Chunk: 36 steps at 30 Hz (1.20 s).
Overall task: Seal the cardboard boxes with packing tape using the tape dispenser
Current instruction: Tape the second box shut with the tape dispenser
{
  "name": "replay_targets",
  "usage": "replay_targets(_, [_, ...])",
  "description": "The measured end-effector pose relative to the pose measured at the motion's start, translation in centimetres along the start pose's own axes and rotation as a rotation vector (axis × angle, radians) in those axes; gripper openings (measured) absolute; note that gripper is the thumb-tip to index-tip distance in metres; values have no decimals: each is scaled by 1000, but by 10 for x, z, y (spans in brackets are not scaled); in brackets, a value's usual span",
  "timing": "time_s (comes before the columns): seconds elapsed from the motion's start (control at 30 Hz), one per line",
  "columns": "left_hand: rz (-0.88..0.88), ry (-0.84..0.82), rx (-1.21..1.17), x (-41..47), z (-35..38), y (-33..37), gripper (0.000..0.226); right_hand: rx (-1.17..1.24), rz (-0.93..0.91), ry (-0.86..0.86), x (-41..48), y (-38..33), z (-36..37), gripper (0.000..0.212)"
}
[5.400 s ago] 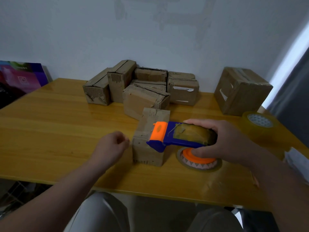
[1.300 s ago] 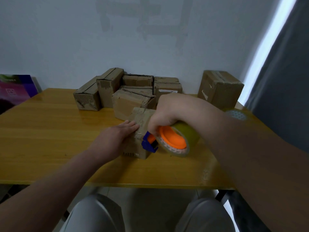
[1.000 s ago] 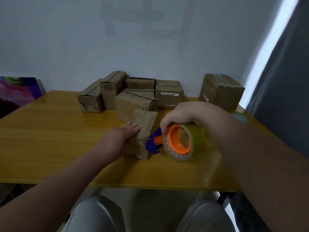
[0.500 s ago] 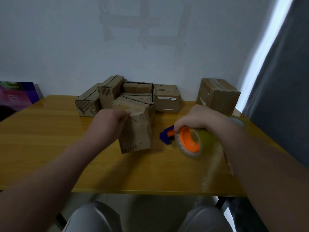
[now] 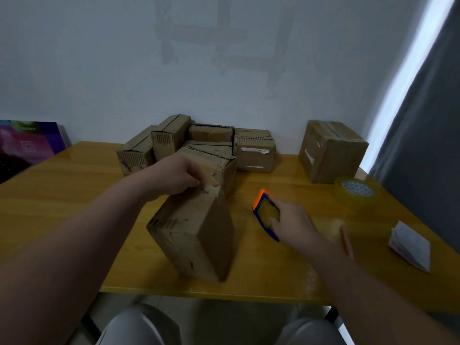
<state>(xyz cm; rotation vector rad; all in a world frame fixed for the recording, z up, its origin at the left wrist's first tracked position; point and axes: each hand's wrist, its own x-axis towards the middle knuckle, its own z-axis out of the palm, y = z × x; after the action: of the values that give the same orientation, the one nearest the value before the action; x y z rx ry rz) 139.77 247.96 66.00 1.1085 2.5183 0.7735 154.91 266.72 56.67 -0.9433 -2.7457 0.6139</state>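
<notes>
Repositioning step: fingers of the left hand (image 5: 178, 176) grip the top of the tilted brown cardboard box (image 5: 196, 237) on the yellow wooden table (image 5: 62, 195), the right hand (image 5: 292, 224) clasps the blue-and-orange tape dispenser (image 5: 264, 211) just beside it, and the next move is likely to tape an unsealed seam.

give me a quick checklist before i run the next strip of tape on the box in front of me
1. Hold on the box: ok, the left hand grips its top end.
2. Flat on the table: not ok, the box is tipped up on one end.
3. Grip on the tape dispenser: cannot tell, the right hand lies over it but the picture is blurred there.
4. Tape end free at the blade: cannot tell, hidden under the hand.
5. Space between box and dispenser: ok, only bare table there; the pencil and folded paper lie off to the right.
</notes>
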Motion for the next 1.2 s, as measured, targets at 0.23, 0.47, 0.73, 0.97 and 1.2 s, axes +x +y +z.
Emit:
replay_targets(0.23, [175, 170, 303, 3, 23, 7, 21, -188, -75, -13, -2, -8, 4, 56])
replay_targets(0.47, [315, 447, 477, -31, 39, 7, 25, 281, -368, 107, -4, -28, -20, 48])
replay_targets(0.73, [333, 187, 440, -52, 44, 4, 61, 141, -617, -9, 7, -67, -48, 46])
replay_targets(0.97, [410, 85, 266, -42, 32, -19, 49, -157, -688, -132, 13, -85, -61, 19])
replay_targets(1.2, [462, 101, 209, -39, 33, -32, 58, -218, -708, -205, 20, -91, -66, 11])
